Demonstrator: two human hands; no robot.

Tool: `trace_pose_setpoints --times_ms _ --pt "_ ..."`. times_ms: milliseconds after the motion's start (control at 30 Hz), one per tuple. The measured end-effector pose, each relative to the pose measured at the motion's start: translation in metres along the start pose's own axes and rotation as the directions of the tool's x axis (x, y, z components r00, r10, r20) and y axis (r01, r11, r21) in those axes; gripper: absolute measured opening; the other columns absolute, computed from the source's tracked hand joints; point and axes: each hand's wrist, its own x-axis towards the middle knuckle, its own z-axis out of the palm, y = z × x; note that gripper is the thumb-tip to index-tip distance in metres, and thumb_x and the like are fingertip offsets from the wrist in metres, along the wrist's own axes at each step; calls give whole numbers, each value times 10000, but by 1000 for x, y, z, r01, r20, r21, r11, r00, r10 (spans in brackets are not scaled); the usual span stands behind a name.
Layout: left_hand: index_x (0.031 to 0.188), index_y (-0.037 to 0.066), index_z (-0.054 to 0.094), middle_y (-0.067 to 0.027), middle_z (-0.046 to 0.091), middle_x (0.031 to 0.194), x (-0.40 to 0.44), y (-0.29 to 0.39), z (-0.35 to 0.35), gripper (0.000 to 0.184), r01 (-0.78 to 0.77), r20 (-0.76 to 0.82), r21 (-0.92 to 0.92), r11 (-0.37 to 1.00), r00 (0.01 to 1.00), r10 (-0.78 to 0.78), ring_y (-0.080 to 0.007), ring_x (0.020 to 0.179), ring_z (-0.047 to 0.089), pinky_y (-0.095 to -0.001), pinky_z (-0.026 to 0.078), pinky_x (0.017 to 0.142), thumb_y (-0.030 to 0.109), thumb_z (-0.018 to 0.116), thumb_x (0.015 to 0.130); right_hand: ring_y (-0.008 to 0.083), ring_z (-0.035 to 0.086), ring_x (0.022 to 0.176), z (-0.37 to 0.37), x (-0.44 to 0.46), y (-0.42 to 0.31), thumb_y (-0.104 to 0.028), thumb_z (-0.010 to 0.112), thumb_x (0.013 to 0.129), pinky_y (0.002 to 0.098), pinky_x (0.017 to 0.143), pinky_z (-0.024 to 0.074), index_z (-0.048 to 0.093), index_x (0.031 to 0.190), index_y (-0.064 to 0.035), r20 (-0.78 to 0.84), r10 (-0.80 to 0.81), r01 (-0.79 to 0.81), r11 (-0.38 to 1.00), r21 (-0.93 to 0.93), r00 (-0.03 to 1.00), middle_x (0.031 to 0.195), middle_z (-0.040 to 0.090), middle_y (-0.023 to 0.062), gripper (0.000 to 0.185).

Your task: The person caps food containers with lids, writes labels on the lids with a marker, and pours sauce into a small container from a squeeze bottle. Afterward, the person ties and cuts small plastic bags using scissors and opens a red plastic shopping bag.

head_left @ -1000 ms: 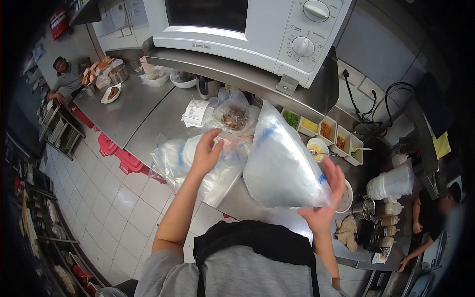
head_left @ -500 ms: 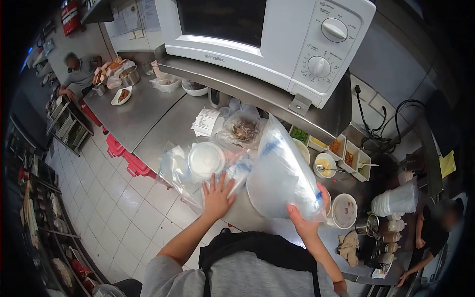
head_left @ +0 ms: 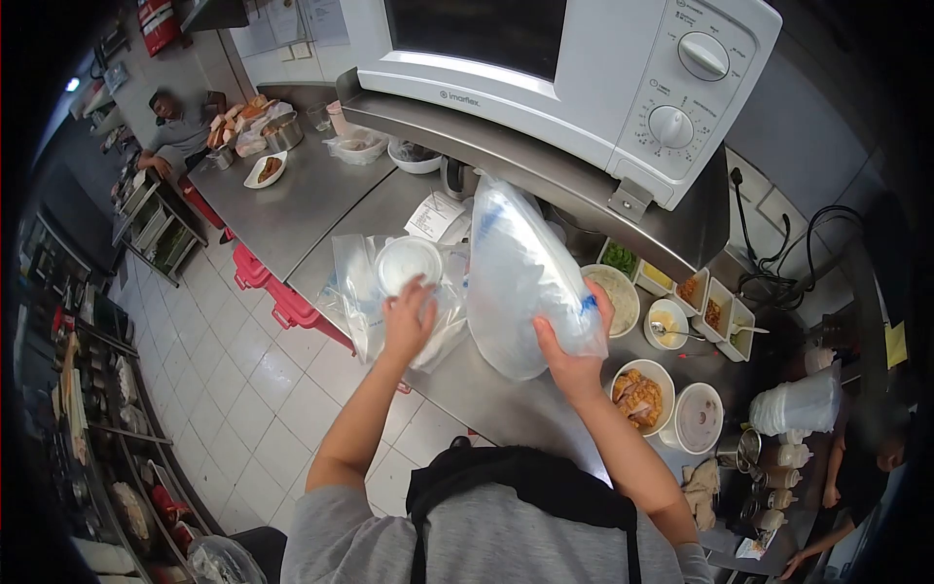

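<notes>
My right hand [head_left: 576, 352] grips the lower right edge of a large clear plastic bag [head_left: 525, 292] with blue print, thumb in front. The bag stands tilted over the steel counter and hides part of what lies behind. My left hand [head_left: 409, 321], slightly blurred, has its fingers apart at the near edge of a round white lid [head_left: 409, 261]. Beneath and around that lid lies another clear plastic bag [head_left: 357, 292]. A printed receipt [head_left: 438, 216] is just behind. Right of my right hand are a bowl of brown food [head_left: 639, 397] and a lidded white tub [head_left: 697, 419].
A white microwave [head_left: 584, 68] stands on a shelf above the counter [head_left: 292, 209]. Trays of toppings [head_left: 715, 313], a small bowl with a spoon [head_left: 666, 323] and stacked plastic tubs [head_left: 798, 399] are at right. One person [head_left: 180, 127] is far left, another [head_left: 856, 477] far right.
The large bag, held by my right hand, has moved left, uncovering the bowl of brown food. My left hand has shifted from the bag's near part up to the lid. The view has shifted too.
</notes>
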Motion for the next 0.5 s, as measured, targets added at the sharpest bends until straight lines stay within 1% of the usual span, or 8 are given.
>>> trace_pose_setpoints --times_ms 33,100,133,200,300,367,467,500 --pt "1134 121 563 -106 460 1280 10 -12 0 324 31 -92 -44 999 995 -35 -271 1125 469 -477 347 875 180 579 816 206 473 1047 3 1 4 -89 756 695 312 898 392 361 1267 -9 3 -19 19 1000 -10 1000 1174 450 132 700" --pt "1117 71 561 -144 488 1205 35 -46 9 322 89 -318 -26 996 944 -93 -311 1066 494 -444 375 867 129 589 802 204 473 1044 9 5 9 -91 757 695 310 896 391 365 1266 -8 2 -8 8 999 31 1000 1172 451 129 697" --pt "1095 57 570 -156 500 1178 43 -60 16 304 200 -321 43 979 931 -176 -324 1055 498 -442 382 868 135 588 802 203 473 1043 10 6 10 -91 757 695 310 895 391 368 1266 -7 2 -5 5 999 52 1000 1172 451 128 695" --pt "1053 28 590 -179 525 1124 55 -85 25 277 412 -348 182 893 876 -334 -351 1033 506 -438 395 869 146 586 802 204 463 1057 11 9 5 -91 753 700 309 909 381 364 1269 -5 18 6 -6 999 39 1000 1180 443 129 694" --pt "973 -17 610 -205 568 1028 72 -102 21 257 545 -150 253 800 839 -524 -385 975 534 -447 430 847 167 595 794 205 448 1077 11 11 7 -92 748 709 307 926 370 357 1275 -2 24 0 -1 1000 28 1000 1198 426 128 694" --pt "923 -20 625 -231 594 936 77 -120 28 250 564 -115 197 802 826 -552 -384 910 568 -437 456 811 190 602 790 205 430 1102 11 10 6 -87 739 720 310 945 358 334 1292 -3 41 13 -15 998 53 999 1223 402 125 706" --pt "933 -7 611 -227 608 912 82 -124 27 236 630 -109 -13 777 771 -627 -383 872 586 -451 467 783 187 590 802 205 432 1102 11 9 6 -77 732 726 313 945 359 315 1303 -7 44 15 -17 998 54 999 1222 402 123 716" --pt "933 -3 599 -223 610 919 84 -123 23 216 624 -117 -39 780 773 -624 -377 874 587 -448 465 780 174 577 813 206 435 1102 11 9 7 -69 728 729 313 944 361 298 1311 -9 57 21 -25 997 77 998 1222 402 122 726"
